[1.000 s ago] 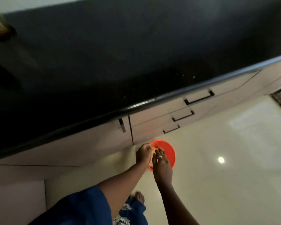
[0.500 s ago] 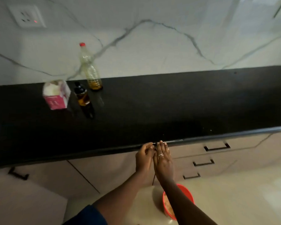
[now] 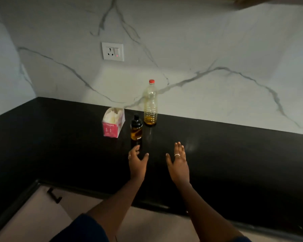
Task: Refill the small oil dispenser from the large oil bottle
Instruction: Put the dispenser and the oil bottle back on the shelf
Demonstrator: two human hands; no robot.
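- Head view: left hand [image 3: 137, 160] and right hand [image 3: 178, 162], fingers spread and holding nothing, hover over black countertop [image 3: 234, 154].
- Small dark-capped oil dispenser [image 3: 136, 131] stands just beyond the left hand; tall clear red-capped oil bottle [image 3: 150, 103] stands behind it.
- Reaching step, I judge; next, uncap both.

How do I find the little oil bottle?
Find the white wall socket, then look down to the black counter. Three things stand there; the small oil dispenser is the middle one, nearest the left hand. It is short with a dark top, unlike the pink tissue box and the tall clear bottle with a red cap.
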